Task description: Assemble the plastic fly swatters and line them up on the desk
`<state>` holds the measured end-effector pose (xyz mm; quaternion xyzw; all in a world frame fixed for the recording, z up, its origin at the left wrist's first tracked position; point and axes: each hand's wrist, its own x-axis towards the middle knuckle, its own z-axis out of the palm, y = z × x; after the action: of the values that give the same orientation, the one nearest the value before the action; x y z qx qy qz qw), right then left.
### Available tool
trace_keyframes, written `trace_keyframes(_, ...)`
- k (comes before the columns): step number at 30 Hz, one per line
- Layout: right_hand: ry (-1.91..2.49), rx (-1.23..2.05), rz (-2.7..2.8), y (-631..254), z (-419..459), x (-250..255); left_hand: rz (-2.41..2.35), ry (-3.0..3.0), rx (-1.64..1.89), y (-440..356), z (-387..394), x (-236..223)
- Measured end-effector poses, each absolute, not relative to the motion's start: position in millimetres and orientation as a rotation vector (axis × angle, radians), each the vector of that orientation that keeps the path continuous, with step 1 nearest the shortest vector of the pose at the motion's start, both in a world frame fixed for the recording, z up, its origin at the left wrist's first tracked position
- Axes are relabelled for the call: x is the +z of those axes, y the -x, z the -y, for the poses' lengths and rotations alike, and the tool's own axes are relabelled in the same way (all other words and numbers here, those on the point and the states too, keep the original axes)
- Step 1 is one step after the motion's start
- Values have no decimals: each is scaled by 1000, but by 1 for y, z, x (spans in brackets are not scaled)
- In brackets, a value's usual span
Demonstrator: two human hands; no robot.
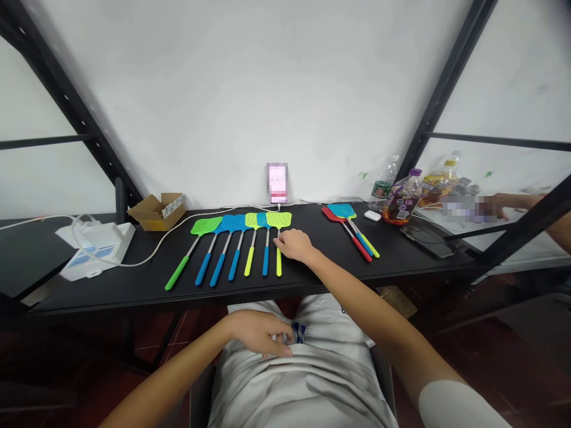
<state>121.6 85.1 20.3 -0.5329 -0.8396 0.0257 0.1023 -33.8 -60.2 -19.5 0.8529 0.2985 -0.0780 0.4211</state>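
Observation:
Several fly swatters lie side by side on the black table. My right hand [294, 245] is closed at the metal shaft of the rightmost one in this row, a yellow-green fly swatter [279, 221]; the fingertips are partly hidden. Beside it on the left are a blue fly swatter [266, 260] and another yellow-green one [249, 261]. More blue ones and a green fly swatter [177, 273] continue leftward, their heads overlapping. Over my lap, my left hand [261, 333] hangs open and holds nothing, fingers loosely bent near the trouser drawstring [298, 331].
Right of my hand, a red fly swatter [362, 249], a blue and a yellow one lie overlapped. Beyond them are a white case [372, 216], two bottles [402, 199] and a phone [427, 242]. A lit phone [277, 183] leans on the wall. Leftward are a cardboard box [158, 213] and power strip [96, 252].

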Motion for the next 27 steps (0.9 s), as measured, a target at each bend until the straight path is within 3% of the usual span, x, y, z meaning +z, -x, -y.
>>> trace_keyframes(19,1649,111,2378,-124,-79,27,-755,-2119,-240,33,60,-17)
trace_keyframes(27,1983,-86,1869,-213,-84,47,-737,-2119,-174,39,61,-12)
